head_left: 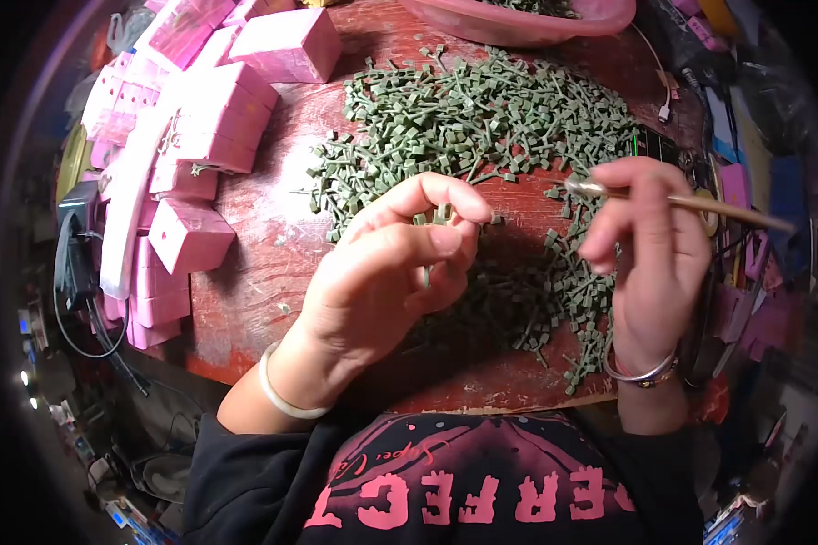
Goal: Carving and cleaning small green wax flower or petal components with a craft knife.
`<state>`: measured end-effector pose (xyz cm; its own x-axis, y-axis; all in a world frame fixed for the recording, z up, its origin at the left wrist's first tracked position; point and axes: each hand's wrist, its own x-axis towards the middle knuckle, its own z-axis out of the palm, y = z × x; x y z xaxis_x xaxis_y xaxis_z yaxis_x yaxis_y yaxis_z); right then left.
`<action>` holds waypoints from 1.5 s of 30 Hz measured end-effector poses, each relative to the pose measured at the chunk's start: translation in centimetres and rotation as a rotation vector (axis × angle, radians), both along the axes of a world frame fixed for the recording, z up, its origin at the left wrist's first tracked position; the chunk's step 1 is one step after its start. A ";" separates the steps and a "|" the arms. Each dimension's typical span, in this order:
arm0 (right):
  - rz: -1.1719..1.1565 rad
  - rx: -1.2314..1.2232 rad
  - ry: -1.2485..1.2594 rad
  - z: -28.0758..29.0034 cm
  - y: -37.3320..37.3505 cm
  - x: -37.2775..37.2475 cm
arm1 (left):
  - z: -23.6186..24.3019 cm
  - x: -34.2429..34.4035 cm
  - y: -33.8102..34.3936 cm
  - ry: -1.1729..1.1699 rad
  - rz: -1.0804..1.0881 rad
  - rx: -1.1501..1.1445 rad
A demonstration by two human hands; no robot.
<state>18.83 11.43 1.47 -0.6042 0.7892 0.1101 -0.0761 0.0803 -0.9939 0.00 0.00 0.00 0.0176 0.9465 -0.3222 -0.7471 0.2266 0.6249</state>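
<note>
My left hand (373,263) is raised over the red table (264,318), fingers curled inward. A few small green pieces (441,214) with squarish heads and thin stems are held among its fingers; the palm side hides part of them. To the right, my right hand (654,245) grips a slim brush (732,211) with a wooden handle. Its shiny ferrule and tip point left toward the left hand, apart from it. Beneath and beyond both hands spreads a heap of loose green pieces (482,118), more of them lying between the hands and along the right side.
Pink boxes (286,45) are stacked along the left side, with a long pale strip (136,200) across them. A pink basin (518,32) stands at the far edge. A black plug-in adapter (77,245) hangs at left; a white cable (665,109) lies far right.
</note>
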 end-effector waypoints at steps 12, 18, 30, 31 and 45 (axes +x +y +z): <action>0.201 0.974 -0.437 -2.8 -0.7 -2.2 | 0.4 0.3 0.0 -0.042 -0.004 -0.028; 0.192 0.993 -0.458 -2.3 -0.4 -2.0 | 0.0 0.2 0.1 -0.080 0.038 -0.044; 0.116 0.360 -0.007 -0.9 -1.1 -1.4 | 0.4 0.2 0.1 -0.043 0.007 -0.135; 0.158 0.231 0.032 -0.8 -1.1 -1.3 | 0.3 0.6 0.0 -0.011 0.008 -0.140; 0.108 0.066 -0.008 0.1 -0.8 -0.7 | -0.4 0.3 -0.1 -0.006 -0.015 -0.046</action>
<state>18.10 10.68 1.52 -0.6862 0.7108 0.1544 -0.0803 0.1369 -0.9873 0.27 -0.14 -0.40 0.0334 0.9303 -0.3653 -0.7471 0.2661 0.6091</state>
